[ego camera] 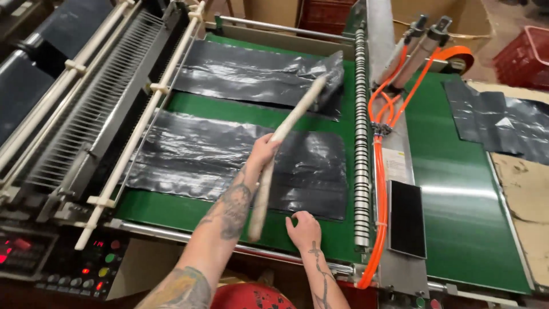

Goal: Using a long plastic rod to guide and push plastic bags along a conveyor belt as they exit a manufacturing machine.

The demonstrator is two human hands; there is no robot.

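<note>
The left hand is gripping a stick, reaching the far bags; the right hand, fingers curled and holding nothing, is pinning the near stack flat.

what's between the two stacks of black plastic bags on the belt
In the head view, only a bare strip of green belt separates the far stack from the near stack.

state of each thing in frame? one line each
left hand: shut on stick
stick: held slanted, far tip on far bags
right hand: open, fingers on near bags' edge
near bags: flat on belt
far bags: flat, right end rumpled
panel: lamps lit
</note>
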